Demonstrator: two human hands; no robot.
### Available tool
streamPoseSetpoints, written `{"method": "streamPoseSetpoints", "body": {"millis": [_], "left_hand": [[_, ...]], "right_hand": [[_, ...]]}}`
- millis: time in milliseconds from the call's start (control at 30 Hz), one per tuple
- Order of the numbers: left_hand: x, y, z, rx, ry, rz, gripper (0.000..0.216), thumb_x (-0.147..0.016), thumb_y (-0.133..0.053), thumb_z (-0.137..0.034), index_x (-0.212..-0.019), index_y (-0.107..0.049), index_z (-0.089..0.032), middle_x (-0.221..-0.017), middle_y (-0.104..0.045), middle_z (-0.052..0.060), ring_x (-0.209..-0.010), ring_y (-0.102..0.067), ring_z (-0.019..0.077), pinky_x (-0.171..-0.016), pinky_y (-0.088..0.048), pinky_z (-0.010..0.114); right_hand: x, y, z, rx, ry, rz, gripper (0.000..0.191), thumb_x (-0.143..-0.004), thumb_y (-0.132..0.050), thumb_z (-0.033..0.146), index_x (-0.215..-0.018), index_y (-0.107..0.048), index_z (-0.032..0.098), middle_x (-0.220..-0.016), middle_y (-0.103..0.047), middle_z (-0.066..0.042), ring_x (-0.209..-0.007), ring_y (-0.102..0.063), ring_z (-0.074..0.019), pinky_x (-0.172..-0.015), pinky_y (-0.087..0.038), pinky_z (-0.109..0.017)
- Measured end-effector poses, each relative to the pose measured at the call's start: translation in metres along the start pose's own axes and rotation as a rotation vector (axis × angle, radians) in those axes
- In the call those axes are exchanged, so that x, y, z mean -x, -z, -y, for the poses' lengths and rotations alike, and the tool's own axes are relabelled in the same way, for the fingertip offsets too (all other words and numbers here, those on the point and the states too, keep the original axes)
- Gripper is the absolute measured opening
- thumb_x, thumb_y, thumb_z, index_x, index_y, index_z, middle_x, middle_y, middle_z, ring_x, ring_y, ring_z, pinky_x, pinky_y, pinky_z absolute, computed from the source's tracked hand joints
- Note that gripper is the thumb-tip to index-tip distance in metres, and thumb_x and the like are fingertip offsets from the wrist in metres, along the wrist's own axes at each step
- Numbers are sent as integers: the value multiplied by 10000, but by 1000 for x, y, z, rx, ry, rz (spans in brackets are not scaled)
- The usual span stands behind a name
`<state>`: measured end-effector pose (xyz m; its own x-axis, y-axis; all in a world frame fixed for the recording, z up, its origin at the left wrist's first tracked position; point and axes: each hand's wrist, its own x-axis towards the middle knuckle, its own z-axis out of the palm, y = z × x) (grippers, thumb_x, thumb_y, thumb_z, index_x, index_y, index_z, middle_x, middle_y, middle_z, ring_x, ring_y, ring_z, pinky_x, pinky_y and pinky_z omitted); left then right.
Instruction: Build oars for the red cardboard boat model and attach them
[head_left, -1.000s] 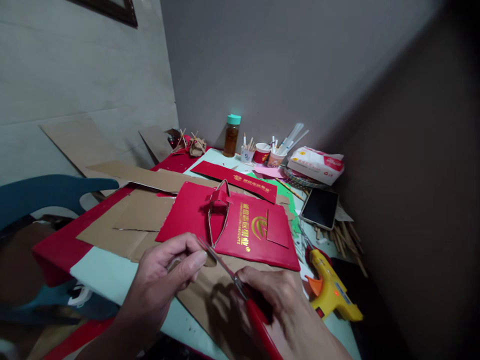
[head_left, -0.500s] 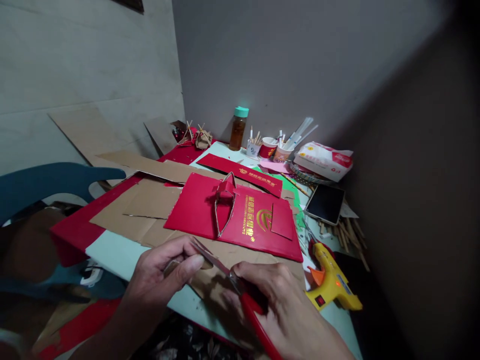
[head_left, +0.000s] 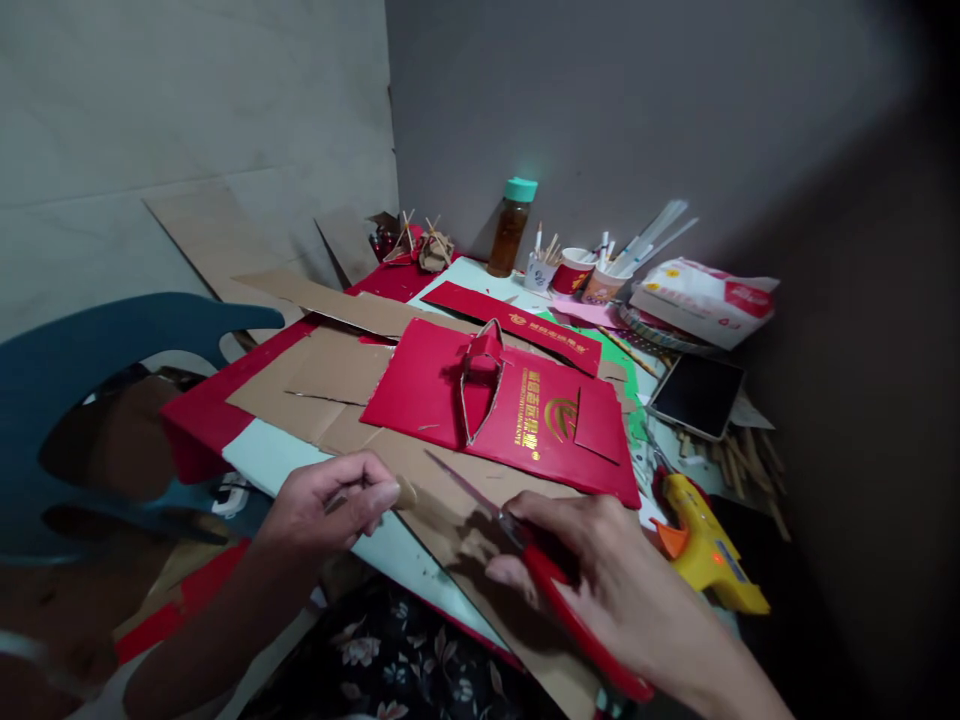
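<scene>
Scissors (head_left: 525, 540) now withdrawn from cardboard scrap (head_left: 403, 492), right hand (head_left: 600, 570) gripping them; left hand (head_left: 330, 505) pinching scrap

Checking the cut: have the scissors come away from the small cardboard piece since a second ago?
Yes. The scissors in the right hand now sit rightward, clear of the cardboard piece pinched by the left hand.

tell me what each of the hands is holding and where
Right hand grips the scissors by their red handles; left hand pinches a small cardboard piece at its near end.
</scene>
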<state>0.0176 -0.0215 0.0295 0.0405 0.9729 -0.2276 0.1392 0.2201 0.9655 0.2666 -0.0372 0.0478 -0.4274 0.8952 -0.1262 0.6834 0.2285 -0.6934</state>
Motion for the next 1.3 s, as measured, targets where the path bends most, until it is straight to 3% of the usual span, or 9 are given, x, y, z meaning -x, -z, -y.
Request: {"method": "streamPoseSetpoints", "body": {"millis": [333, 433, 567, 733, 867, 1033, 1300], "left_hand": [[-24, -11, 1, -51, 21, 41, 290, -743, -744, -433, -606, -640, -200, -521, -474, -62, -510, -314, 86, -490, -210, 225], [-33, -27, -4, -196, -92, 73, 239, -744, -720, -400, -591, -675, -222, -540, -551, -37, -540, -426, 113, -518, -307, 235], [-43, -57, -17, -417, -306, 210, 243, -857, -623, -386, -676, -695, -239, -690, -676, -13, -670, -586, 163, -625, -416, 271], [-57, -89, -23, -721, -566, 243, 276, -978, -485, -329, -803, -664, -214, -826, -696, 22, -772, -625, 196, -721, -432, 318], [-68, -102, -19, -891, -612, 227, 294, -1000, -454, -314, -812, -648, -197, -828, -682, 56, -753, -617, 227, -723, -409, 355], [-72, -106, -12, -1009, -685, 165, 265, -1009, -501, -316, -877, -695, -194, -858, -704, 50, -785, -649, 238, -723, -407, 355], [-70, -100, -16, -937, -845, 65, 219, -997, -556, -283, -890, -725, -195, -813, -709, 15, -739, -663, 181, -689, -447, 300]], "right_hand": [[6, 32, -24, -117, -50, -463, 425, -953, -609, 556, -711, -587, 208, -527, -461, 46, -457, -390, -99, -434, -284, -234], [9, 42, -30, -227, -91, -559, 426, -949, -621, 568, -719, -595, 212, -522, -483, 44, -429, -419, -97, -411, -310, -223], [14, 56, -42, -408, -153, -684, 423, -909, -681, 597, -749, -608, 212, -537, -500, 55, -406, -426, -80, -393, -335, -200], [14, 64, -59, -538, -213, -699, 494, -839, -734, 640, -678, -543, 213, -520, -507, 55, -361, -453, -95, -340, -348, -205], [11, 65, -64, -479, -194, -693, 497, -844, -749, 597, -635, -517, 211, -510, -465, 61, -373, -446, -85, -363, -331, -203], [11, 68, -60, -406, -217, -684, 522, -843, -725, 630, -610, -507, 216, -502, -481, 47, -376, -433, -87, -371, -306, -222], [11, 69, -59, -325, -231, -685, 546, -859, -678, 671, -588, -526, 223, -451, -456, 43, -376, -401, -90, -397, -265, -247]]}}
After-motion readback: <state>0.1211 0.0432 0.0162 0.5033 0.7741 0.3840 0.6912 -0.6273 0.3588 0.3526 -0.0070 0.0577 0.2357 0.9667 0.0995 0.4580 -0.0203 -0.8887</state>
